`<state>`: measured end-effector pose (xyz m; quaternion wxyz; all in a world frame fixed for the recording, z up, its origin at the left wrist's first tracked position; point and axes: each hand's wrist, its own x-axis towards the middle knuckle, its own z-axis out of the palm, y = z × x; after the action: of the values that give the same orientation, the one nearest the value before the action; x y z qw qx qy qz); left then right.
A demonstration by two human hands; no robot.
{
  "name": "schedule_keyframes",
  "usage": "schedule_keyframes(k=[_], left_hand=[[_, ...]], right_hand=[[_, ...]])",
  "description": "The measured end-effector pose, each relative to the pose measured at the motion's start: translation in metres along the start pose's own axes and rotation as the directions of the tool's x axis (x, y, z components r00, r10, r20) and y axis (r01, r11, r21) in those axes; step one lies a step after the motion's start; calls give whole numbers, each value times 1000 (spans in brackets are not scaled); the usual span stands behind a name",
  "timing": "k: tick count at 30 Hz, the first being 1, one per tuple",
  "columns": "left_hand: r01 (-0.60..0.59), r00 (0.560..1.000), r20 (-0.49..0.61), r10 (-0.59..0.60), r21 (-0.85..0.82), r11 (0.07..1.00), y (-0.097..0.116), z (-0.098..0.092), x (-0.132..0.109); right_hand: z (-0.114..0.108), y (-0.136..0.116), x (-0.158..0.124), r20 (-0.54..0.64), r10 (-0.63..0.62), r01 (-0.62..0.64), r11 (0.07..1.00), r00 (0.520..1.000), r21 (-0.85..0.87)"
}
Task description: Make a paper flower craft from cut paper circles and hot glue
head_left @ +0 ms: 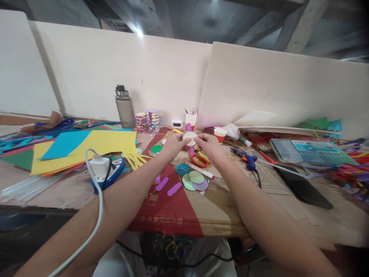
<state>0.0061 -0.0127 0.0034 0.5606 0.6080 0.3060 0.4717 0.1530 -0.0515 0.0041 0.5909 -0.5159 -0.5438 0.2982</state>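
Observation:
My left hand (175, 144) and my right hand (208, 143) pinch opposite sides of a white paper disc (189, 138) with a dark rim, held above the table. Purple strips (188, 126) stick out from it at top and bottom, like a watch band. Just below lie orange-handled scissors (199, 161) and a white marker with a red end (201, 170). Nearer me are pale green paper circles (196, 177), a lilac circle (201, 185), a teal round piece (182, 169) and loose purple strips (174, 189).
Left stand a power strip with a charger (99, 167), coloured paper sheets (112, 144) and a bottle (125, 107). Paper cups (220, 134) are behind my hands. To the right lie a blue glue gun (250, 159), a phone (305, 188) and a clear plastic case (305, 149). A white cable (99, 215) crosses my left forearm.

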Motion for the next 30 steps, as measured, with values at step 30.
schedule_keyframes(k=[30], left_hand=[[24, 990, 144, 15, -265, 964, -1, -2, 0]], right_hand=[[-1, 4, 6, 16, 12, -15, 985, 1000, 175]])
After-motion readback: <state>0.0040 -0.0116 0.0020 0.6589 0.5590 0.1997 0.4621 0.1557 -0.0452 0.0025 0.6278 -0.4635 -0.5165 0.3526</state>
